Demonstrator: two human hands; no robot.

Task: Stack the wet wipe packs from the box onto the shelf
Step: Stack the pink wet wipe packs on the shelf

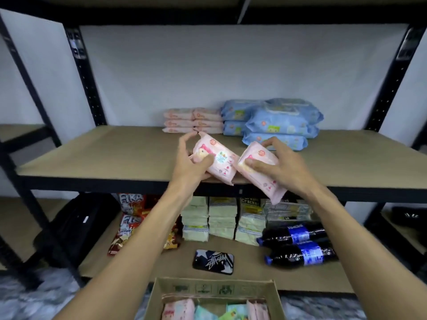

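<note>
Partway: stacks (193, 121) on far shelf (111, 155); my left hand (188, 166), right hand (283, 168) each grip a pack (221, 163); box (276, 299) holds more.

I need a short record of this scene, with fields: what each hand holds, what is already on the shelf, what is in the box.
left hand: grips first pink pack, tilted, over the shelf front
right hand: grips second pink pack, its lower end past the shelf's front edge
shelf, back: pink stacks, two columns of three; blue stacks at their right
box: open, below, more packs inside
lower shelf: two dark bottles, phone, snack bags
</note>
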